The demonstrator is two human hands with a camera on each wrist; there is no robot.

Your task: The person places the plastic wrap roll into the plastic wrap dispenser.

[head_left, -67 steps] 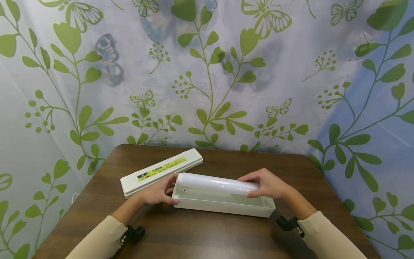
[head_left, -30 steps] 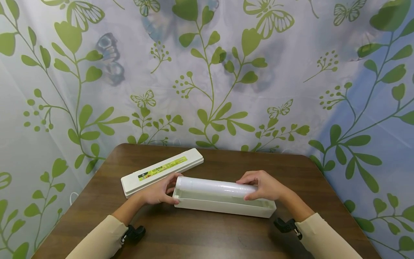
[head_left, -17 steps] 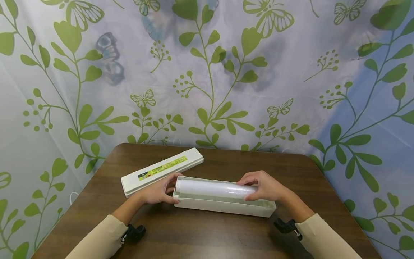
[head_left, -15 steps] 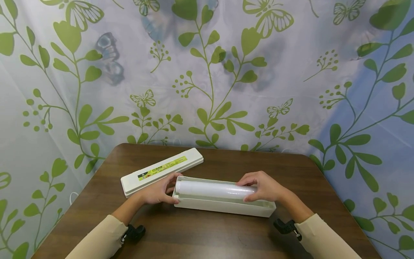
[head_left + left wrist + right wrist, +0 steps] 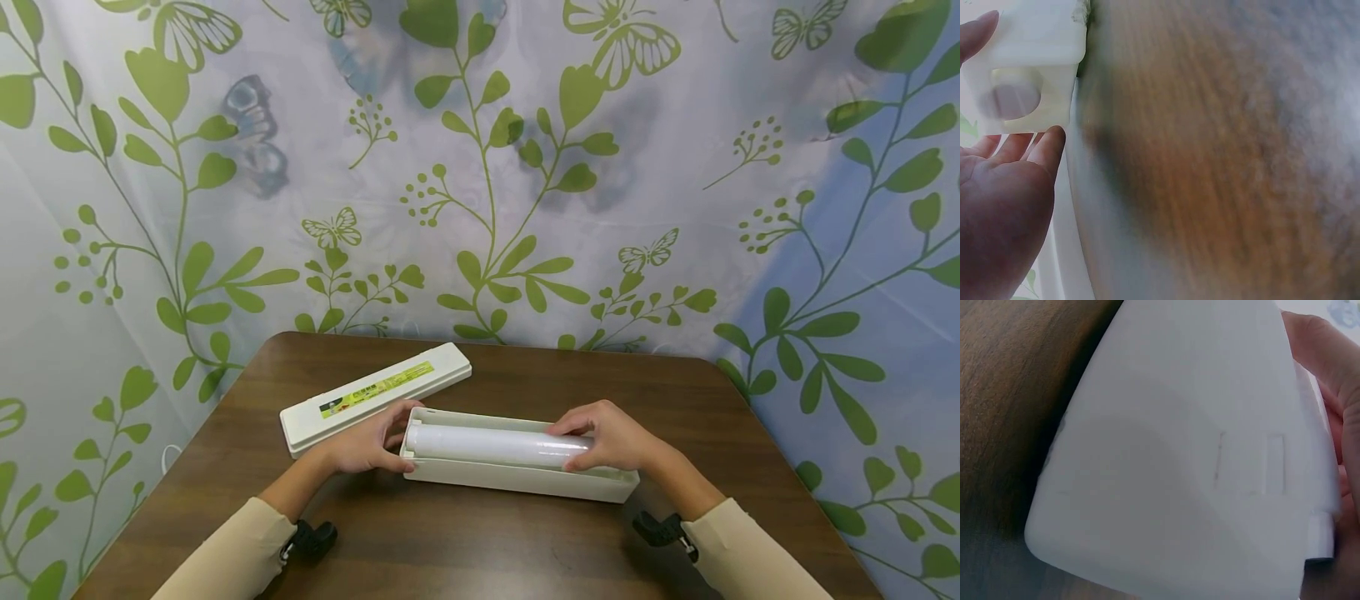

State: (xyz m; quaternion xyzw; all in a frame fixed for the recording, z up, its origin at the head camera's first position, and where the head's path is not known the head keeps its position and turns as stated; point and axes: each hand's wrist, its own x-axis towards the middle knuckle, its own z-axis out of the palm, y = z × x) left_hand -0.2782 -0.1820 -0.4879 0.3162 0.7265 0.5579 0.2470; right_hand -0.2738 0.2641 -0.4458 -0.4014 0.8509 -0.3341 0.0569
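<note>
A white roll of cling film (image 5: 491,444) lies lengthwise inside a long, uncovered white dispenser box (image 5: 517,478) in the head view. My right hand (image 5: 611,437) grips the roll at its right end, thumb on the near side and fingers on the far side; that end is hidden under the hand. At the box's left end, my left hand (image 5: 367,440) holds it between thumb and fingers. The left wrist view shows that end of the box close up, with the left hand's fingers (image 5: 1047,150) against it. In the right wrist view, the box's side wall fills most of the picture.
The white lid (image 5: 375,398) with a green and yellow label lies slanted behind the left hand, near the back left of the brown wooden table (image 5: 480,550). Behind the table hangs a curtain (image 5: 517,167) with leaf and butterfly prints.
The roll has sunk lower into the box and nearer its front wall, the right hand moving down slightly with it. My left hand stays on the box end.
</note>
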